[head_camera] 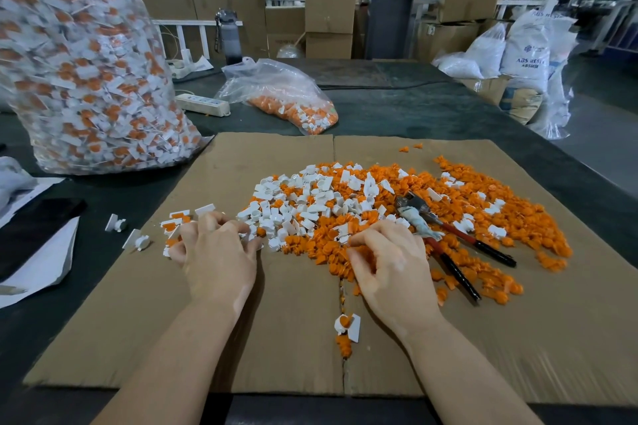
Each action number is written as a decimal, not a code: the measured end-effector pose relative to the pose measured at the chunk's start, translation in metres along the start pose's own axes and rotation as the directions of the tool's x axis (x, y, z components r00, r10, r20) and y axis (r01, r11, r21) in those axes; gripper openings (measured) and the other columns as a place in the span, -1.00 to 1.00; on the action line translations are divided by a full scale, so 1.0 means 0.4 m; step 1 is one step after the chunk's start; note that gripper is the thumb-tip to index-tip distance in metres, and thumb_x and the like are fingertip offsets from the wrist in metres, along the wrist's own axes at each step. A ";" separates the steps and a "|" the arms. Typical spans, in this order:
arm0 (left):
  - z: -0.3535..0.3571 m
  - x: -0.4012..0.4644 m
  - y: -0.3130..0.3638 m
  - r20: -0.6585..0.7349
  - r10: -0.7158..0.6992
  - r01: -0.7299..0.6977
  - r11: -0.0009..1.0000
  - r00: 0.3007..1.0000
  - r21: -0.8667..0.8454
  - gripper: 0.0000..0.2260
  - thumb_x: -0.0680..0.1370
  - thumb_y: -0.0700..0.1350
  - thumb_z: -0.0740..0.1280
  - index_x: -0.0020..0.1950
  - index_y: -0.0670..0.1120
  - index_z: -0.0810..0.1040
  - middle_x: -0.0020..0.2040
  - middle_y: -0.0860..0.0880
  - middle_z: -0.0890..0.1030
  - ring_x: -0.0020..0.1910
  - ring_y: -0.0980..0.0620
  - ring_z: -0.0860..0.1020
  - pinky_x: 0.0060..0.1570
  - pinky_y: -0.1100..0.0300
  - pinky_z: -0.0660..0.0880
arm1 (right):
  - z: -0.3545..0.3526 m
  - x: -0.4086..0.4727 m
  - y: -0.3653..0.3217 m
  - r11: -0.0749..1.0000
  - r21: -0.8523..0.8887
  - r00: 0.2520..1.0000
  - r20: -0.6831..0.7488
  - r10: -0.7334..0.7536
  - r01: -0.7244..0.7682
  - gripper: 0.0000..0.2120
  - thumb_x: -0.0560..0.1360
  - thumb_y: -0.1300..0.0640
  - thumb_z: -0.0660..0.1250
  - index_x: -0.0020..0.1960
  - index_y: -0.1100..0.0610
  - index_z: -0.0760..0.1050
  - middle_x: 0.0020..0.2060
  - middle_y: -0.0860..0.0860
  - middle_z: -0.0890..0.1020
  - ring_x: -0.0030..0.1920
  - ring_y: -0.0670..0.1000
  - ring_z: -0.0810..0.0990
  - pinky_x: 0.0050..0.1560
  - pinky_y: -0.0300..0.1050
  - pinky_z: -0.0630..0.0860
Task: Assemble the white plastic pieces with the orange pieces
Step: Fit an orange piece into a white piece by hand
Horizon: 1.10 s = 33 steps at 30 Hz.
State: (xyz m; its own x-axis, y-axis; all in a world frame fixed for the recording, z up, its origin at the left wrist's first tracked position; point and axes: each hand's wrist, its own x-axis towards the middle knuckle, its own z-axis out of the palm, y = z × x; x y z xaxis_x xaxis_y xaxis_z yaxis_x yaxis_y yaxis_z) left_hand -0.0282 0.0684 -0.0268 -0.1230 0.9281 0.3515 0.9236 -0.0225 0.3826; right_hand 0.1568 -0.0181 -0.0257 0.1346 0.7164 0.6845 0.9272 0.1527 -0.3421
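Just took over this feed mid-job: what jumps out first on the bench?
The big heap of orange pieces mixed with white pieces in the middle of the cardboard sheet, with both hands at its near edge. At far left stands a tall clear bag stuffed with white-and-orange parts, and red-handled pliers lie on the heap's right side.

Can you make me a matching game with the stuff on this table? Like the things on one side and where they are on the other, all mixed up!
Things:
1. pliers
2. water bottle
3. power strip
4. big bag

Places:
A. standing far back on the table
B. lying on the orange pieces
C. standing tall at the left
D. lying between the two bags

Pairs: 1-B, 2-A, 3-D, 4-C
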 end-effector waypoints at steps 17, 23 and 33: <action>-0.022 -0.011 0.017 -0.058 0.007 -0.030 0.912 0.998 -0.408 -0.85 0.51 -0.02 0.37 0.03 -0.03 0.58 0.09 -0.04 0.51 0.09 0.02 0.39 -0.06 0.20 0.31 | 0.014 0.004 -0.003 0.974 -0.226 0.999 0.033 -0.004 0.011 -0.90 0.42 0.20 0.45 -0.24 0.14 0.56 -0.27 0.03 0.56 -0.24 0.07 0.53 -0.21 0.02 0.44; -0.025 -0.053 0.101 0.242 0.078 0.161 0.551 0.967 -0.819 -0.87 0.54 -0.18 0.33 -0.09 0.05 0.60 -0.13 0.03 0.64 -0.22 0.13 0.62 -0.19 0.34 0.53 | 0.009 0.005 -0.001 0.994 -0.083 0.997 -0.052 0.063 -0.067 -0.93 0.47 0.26 0.38 -0.19 0.20 0.53 -0.28 0.06 0.56 -0.25 0.09 0.53 -0.24 0.06 0.50; -0.009 -0.101 0.170 0.379 0.160 0.279 0.437 0.911 -0.855 -0.88 0.53 -0.17 0.34 0.01 -0.06 0.66 -0.18 -0.02 0.68 -0.20 0.08 0.66 -0.07 0.24 0.59 | -0.006 0.001 -0.001 0.977 0.145 0.987 -0.020 0.158 -0.154 -0.97 0.48 0.30 0.35 -0.08 0.23 0.55 -0.29 0.03 0.62 -0.29 -0.02 0.58 -0.29 -0.15 0.56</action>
State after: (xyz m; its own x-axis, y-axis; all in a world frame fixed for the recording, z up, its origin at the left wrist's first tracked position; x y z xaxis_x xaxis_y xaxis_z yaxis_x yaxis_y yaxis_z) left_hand 0.0382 0.0280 -0.0120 0.1733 0.9832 0.0577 0.0592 -0.0689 0.9959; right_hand 0.1572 -0.0196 -0.0239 0.2869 0.7175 0.6347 0.8349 0.1376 -0.5329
